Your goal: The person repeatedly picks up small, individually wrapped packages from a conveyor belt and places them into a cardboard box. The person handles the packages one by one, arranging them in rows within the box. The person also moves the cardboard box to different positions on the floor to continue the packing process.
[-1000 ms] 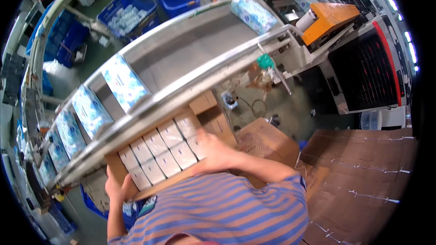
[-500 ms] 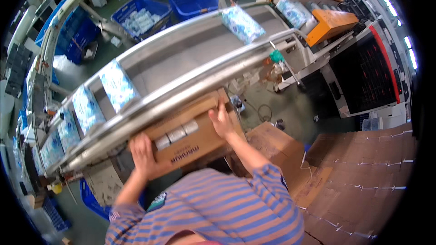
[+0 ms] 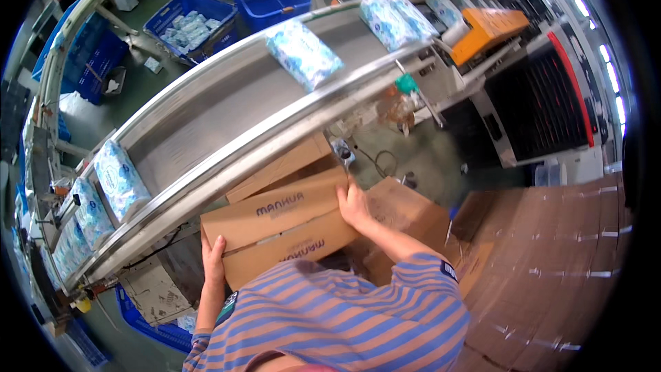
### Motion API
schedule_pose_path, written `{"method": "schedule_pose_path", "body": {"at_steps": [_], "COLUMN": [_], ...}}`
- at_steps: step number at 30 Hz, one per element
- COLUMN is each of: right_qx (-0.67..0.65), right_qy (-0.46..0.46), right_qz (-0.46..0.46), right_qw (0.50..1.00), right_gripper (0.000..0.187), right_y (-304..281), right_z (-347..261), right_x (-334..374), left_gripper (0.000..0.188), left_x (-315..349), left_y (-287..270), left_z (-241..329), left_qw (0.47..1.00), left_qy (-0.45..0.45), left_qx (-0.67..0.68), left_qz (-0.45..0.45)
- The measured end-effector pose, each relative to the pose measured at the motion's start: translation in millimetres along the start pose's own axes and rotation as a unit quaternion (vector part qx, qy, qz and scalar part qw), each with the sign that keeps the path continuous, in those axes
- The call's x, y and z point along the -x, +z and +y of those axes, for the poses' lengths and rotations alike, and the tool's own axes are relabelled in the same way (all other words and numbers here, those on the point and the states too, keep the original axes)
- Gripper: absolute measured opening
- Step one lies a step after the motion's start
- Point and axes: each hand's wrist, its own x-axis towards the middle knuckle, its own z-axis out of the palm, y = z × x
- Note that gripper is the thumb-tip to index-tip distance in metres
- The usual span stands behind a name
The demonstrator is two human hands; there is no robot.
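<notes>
A brown cardboard box [image 3: 265,235] with dark print lies in front of me, beside the near rail of the conveyor. Two long flaps cover its top, with a narrow gap between them; what is inside is hidden. My left hand [image 3: 214,262] grips the box's left end, thumb on top and fingers down the side. At the right end, my right hand [image 3: 354,205] is closed round the corner of the far flap. Behind the box, another brown cardboard panel [image 3: 279,167] leans under the rail; I cannot tell whether it belongs to the box.
Blue-and-white soft packs [image 3: 303,54] lie spaced along the curved conveyor [image 3: 206,118]. Orange-covered machinery [image 3: 487,33] stands at its far right. Blue crates [image 3: 270,0] are beyond the belt. Another carton [image 3: 406,224] and stacked flat cardboard [image 3: 551,269] are at my right.
The box's flaps have come down over the white packs that showed inside. My left hand has moved down along the left end, my right hand slightly right and down. Packs on the belt have shifted left.
</notes>
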Motion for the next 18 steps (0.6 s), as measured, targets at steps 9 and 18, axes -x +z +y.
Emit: {"method": "schedule_pose_path", "body": {"at_steps": [9, 18], "right_qx": [0.233, -0.158], "right_qy": [-0.02, -0.488], "right_qz": [0.249, 0.134], "right_qw": [0.94, 0.848], "right_gripper": [0.101, 0.11], "right_y": [-176, -172], "right_z": [-151, -121], "right_x": [-270, -221], "left_gripper": [0.049, 0.044], "left_x": [19, 5], "left_y": [-95, -58], "left_z": [-12, -46], "left_qw": [0.961, 0.962], "left_qy": [-0.073, -0.05], "left_qx": [-0.172, -0.165], "left_qz": [0.203, 0.213]}}
